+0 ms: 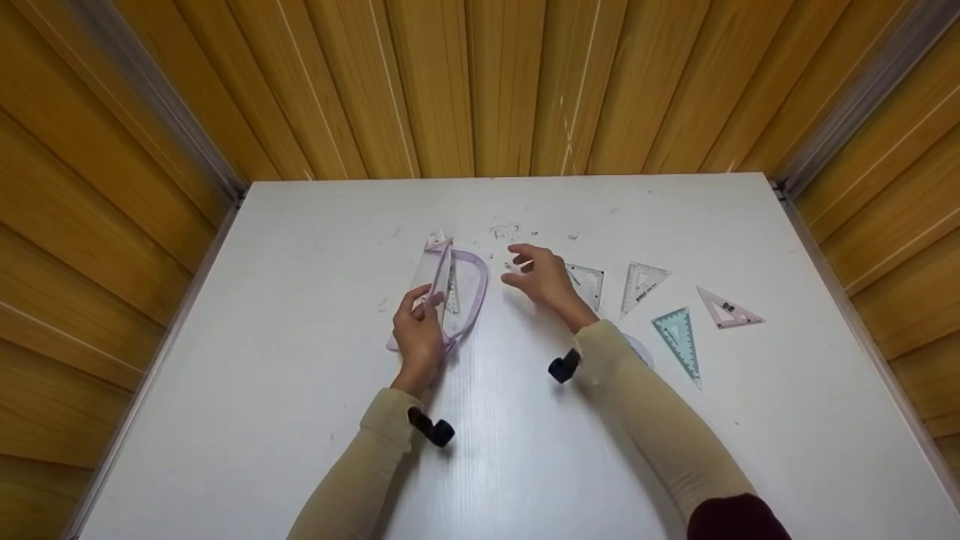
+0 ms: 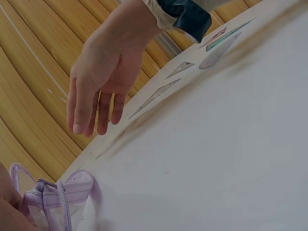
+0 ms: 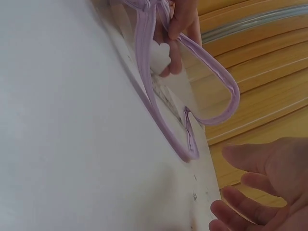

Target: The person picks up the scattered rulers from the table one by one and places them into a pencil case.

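Observation:
A clear pencil pouch (image 1: 459,289) with lilac zip trim lies open at the table's middle, a ruler showing inside it. My left hand (image 1: 422,309) pinches the pouch's near edge and holds its mouth open; the right wrist view shows those fingers (image 3: 177,30) on the lilac trim (image 3: 144,91). Just right of the pouch, my right hand (image 1: 519,271) hovers open, fingers spread, holding nothing. In the left wrist view that right hand (image 2: 96,120) hangs above the table near the pouch's end (image 2: 57,197). A clear set square (image 1: 590,283) lies just beyond it.
More set squares lie to the right: a clear one (image 1: 642,285), a teal one (image 1: 679,341), a pink one (image 1: 727,309). A pale protractor (image 1: 641,349) peeks from under my right forearm. The white table (image 1: 300,300) is boxed by wooden walls (image 1: 480,82).

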`<state>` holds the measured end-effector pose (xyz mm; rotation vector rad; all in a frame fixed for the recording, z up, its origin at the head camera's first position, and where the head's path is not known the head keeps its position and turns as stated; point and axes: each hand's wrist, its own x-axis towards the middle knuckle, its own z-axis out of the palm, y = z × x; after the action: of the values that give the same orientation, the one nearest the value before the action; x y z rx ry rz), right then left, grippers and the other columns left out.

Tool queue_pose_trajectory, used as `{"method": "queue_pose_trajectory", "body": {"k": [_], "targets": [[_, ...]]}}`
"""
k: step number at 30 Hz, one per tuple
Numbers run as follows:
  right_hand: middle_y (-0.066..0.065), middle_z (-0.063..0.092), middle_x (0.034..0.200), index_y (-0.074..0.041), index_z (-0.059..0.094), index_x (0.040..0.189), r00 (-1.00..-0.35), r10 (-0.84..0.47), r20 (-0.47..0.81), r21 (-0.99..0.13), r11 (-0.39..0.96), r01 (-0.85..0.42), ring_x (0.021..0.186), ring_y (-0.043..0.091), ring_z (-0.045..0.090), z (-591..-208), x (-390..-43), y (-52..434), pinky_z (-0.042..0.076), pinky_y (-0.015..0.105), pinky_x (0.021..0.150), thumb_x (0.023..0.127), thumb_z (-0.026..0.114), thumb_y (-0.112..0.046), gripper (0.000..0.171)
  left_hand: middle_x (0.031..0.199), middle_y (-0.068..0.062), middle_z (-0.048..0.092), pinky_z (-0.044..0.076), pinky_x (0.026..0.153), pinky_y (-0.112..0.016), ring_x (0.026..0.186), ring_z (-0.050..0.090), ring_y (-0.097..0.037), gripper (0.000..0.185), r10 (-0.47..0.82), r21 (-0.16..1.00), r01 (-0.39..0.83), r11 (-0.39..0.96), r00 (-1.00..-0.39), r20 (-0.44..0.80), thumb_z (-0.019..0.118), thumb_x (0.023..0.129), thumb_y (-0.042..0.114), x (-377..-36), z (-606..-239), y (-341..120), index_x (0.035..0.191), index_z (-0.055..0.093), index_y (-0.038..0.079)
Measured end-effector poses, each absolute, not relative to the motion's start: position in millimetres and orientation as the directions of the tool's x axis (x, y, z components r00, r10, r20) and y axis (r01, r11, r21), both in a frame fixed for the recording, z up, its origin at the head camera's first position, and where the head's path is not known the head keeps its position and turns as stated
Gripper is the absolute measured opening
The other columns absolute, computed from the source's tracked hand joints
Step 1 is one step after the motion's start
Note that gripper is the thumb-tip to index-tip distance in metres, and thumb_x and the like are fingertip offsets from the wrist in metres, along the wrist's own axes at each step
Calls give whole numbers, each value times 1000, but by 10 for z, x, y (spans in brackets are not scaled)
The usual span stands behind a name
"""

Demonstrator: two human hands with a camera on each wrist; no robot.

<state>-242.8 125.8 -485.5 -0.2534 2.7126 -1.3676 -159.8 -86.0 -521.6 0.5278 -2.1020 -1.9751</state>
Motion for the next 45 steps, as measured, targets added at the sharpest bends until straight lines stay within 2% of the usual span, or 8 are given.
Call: {"method": "queue_pose_trajectory", "body": {"k": [9, 23, 25, 28, 31, 35, 40, 45], "targets": [[15, 63, 138, -10, 52, 150, -990, -138, -42, -784, 619, -53, 126, 32, 58, -4796, -2471, 1585, 47, 47, 103, 93, 77, -17, 63, 119, -8, 75, 29, 41, -19, 43, 29, -5, 31, -406, 991, -128, 37, -908, -102, 53, 105, 1, -1579, -5200, -869, 130, 65, 14], [19, 59, 139, -6, 50, 151, -994, -106, -40, -810, 586, -30, 130, 35, 53, -4839, -2475, 1984, 45, 48, 106, 94, 75, -17, 63, 118, -10, 75, 28, 41, -19, 43, 29, -4, 33, -411, 991, -126, 55, -907, -92, 52, 103, -1, -1564, -5202, -861, 130, 65, 13], [19, 60, 139, -6, 50, 151, -994, -98, -38, -805, 593, -28, 130, 36, 53, -4843, -2479, 2031, 44, 48, 107, 94, 75, -17, 63, 118, -10, 75, 29, 44, -20, 47, 33, -7, 32, -413, 990, -130, 58, -906, -94, 53, 103, 0, -1564, -5196, -856, 130, 65, 13], [20, 59, 139, -6, 50, 151, -995, -90, -30, -795, 606, -31, 131, 37, 53, -4846, -2486, 2096, 44, 49, 107, 95, 75, -16, 63, 119, -10, 75, 33, 47, -21, 58, 47, -10, 31, -408, 989, -136, 56, -907, -101, 54, 104, 2, -1563, -5183, -852, 131, 64, 13], [19, 59, 141, -7, 49, 152, -996, -80, -40, -787, 616, -18, 132, 36, 51, -4849, -2490, 2155, 44, 49, 108, 95, 75, -16, 63, 118, -9, 75, 34, 49, -21, 63, 51, -12, 30, -409, 988, -143, 54, -906, -109, 54, 105, 4, -1567, -5177, -851, 131, 64, 14], [18, 56, 145, -8, 46, 154, -996, -67, -66, -783, 621, 11, 136, 35, 48, -4860, -2487, 2234, 42, 48, 110, 96, 74, -17, 65, 117, -8, 75, 30, 47, -21, 55, 42, -10, 29, -415, 987, -149, 55, -903, -113, 55, 104, 4, -1574, -5170, -848, 129, 65, 15], [17, 52, 151, -7, 43, 155, -996, -57, -75, -790, 613, 25, 140, 37, 43, -4882, -2464, 2318, 39, 50, 112, 96, 74, -17, 68, 117, -8, 75, 31, 50, -22, 62, 50, -11, 30, -414, 987, -151, 58, -903, -114, 54, 104, 4, -1576, -5168, -849, 129, 65, 15], [17, 48, 155, -6, 41, 157, -996, -61, -69, -782, 623, 16, 143, 38, 40, -4913, -2436, 2358, 37, 51, 113, 95, 74, -15, 70, 118, -8, 75, 30, 49, -22, 60, 46, -11, 30, -411, 988, -143, 58, -905, -107, 54, 104, 2, -1573, -5186, -860, 129, 65, 14]]}}
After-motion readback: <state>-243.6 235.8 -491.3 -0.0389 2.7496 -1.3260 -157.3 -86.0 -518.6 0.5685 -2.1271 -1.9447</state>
